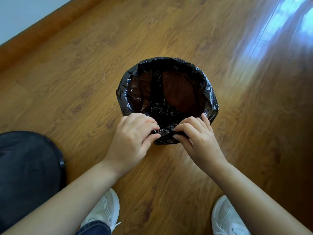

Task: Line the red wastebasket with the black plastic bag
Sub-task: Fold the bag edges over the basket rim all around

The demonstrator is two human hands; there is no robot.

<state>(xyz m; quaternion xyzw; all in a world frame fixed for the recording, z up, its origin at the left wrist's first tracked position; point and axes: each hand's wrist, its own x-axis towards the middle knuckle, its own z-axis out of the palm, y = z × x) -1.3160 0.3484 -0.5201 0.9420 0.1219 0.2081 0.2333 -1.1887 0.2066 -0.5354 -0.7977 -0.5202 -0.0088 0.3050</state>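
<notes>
1. Wastebasket, red, round, ribbed plastic (pixel 176 92): stands upright on the brown wood-grain floor (pixel 237 150) at frame centre. Only its inner wall shows, glowing red through the thin film; its outside is fully covered.
2. Black crinkled plastic bag (pixel 125 99): already inside the basket, mouth folded over the rim from 7 o'clock round through 12 to 4 o'clock.
3. Left hand (pixel 135 133): at the basket's 6 o'clock edge, fingers and thumb pinched on gathered bag film.
4. Right hand (pixel 196 134): just beside the left, likewise pinching the same bunch of slack; little finger rests on the rim fold.
5. Step in hand, as judged: taking up excess film at the near rim.
6. Next move calls for twisting or knotting that bunch snug, without dragging the far fold off the rim.
</notes>
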